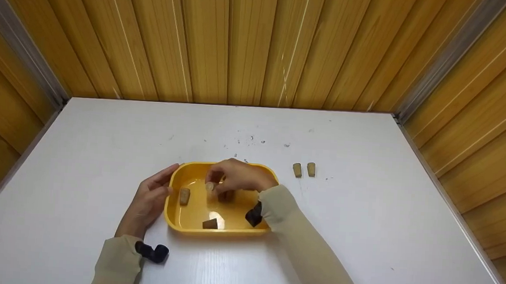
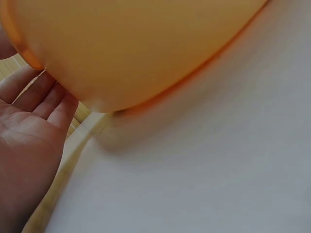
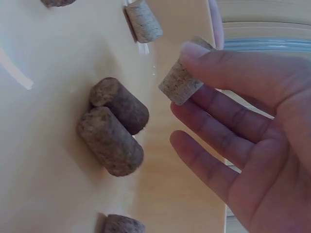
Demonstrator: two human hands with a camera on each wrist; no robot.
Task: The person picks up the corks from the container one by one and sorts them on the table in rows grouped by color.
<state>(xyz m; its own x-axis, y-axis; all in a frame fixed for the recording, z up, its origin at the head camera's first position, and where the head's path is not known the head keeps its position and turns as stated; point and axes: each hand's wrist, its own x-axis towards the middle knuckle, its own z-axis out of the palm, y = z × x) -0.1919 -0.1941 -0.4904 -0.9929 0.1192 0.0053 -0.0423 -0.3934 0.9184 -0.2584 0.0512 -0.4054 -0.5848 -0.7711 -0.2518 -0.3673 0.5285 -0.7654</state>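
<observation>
A yellow plastic tub (image 1: 221, 232) stands on the white table. My left hand (image 1: 147, 201) holds its left rim, with the thumb at the edge and the other fingers against the outer wall. Over the inside of the tub, my right hand (image 1: 240, 176) pinches a light tapered cork stopper (image 3: 177, 87) between thumb and fingers. On the tub floor lie a light cork (image 1: 184, 196) at the left and a brown cork (image 1: 210, 223) near the front wall. Two darker corks (image 3: 111, 141) lie side by side below the right hand, mostly hidden in the head view.
Two more corks (image 1: 304, 169) lie on the white table (image 1: 362, 219), right of the tub. Small dark specks (image 1: 252, 138) dot the surface behind it. Wood-patterned panels (image 1: 241, 44) enclose the back and sides.
</observation>
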